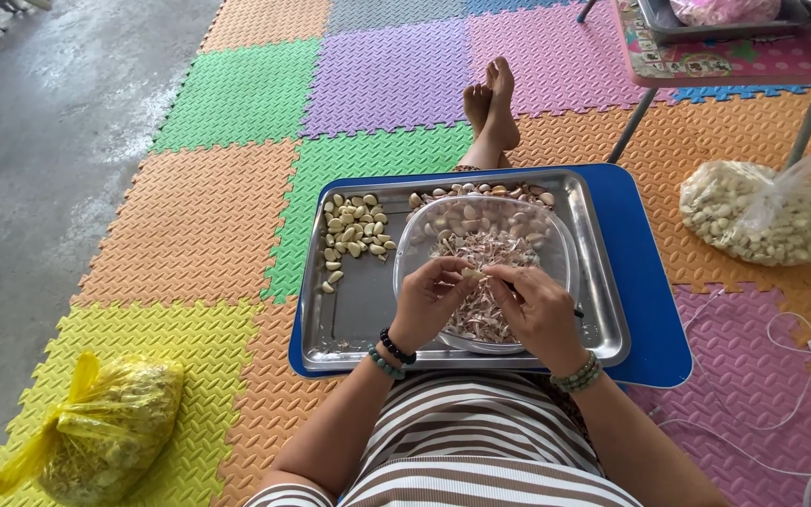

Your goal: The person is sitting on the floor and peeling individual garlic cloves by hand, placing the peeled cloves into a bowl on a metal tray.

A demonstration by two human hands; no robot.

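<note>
Pinched between both sets of fingertips: one small pale garlic clove (470, 274), held over the clear round plastic bowl (556, 235) of papery garlic skins (482, 282). Left hand (429, 300) grips the clove's near end; right hand (535, 310) closes on the other end, with a thin dark tool, likely a knife, poking out at the palm. Peeled cream cloves (354, 235) are piled on the rectangular steel tray (349, 319), left of the bowl. My read: keep the clove low over the bowl so skin drops in, rotate with the left, strip with the right, blade edge away from the thumb.
</note>
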